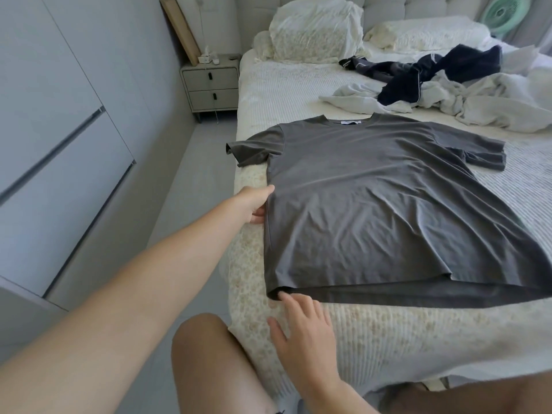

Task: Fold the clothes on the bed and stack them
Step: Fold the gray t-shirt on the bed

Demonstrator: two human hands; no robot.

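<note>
Head view: grey T-shirt (373, 204) spread flat, front up, on the near left part of the bed (388, 339), collar toward the headboard, hem toward the camera. Left sleeve hanging slightly past the bed's left edge, right sleeve lying on the striped cover. A few soft creases across the lower half.

Left hand (254, 204) at the shirt's left side seam, about halfway down; thumb on top at the fabric edge, fingers curled beneath it, pinching the seam. Forearm stretched in from the lower left.

Right hand (301, 324) released, fingers straight and spread, palm down on the bed cover just below the hem; index fingertip touching the shirt's lower left corner. Not gripping anything.

Farther up the bed, well apart from the shirt: dark navy garment (424, 73) with pale piping, crumpled, lying partly on top of a heap of light grey clothing (463, 100). Nothing folded or stacked in sight.

Two pillows (316, 28) against the padded headboard. Bedside cabinet (210, 85) with two drawers left of the bed, small items on top, a wooden frame (179, 28) leaning behind it. White wardrobe doors (59, 130) along the left wall. Mint-green fan (504, 13) at the upper right corner. Bare knee (209, 369) at the bottom edge.
</note>
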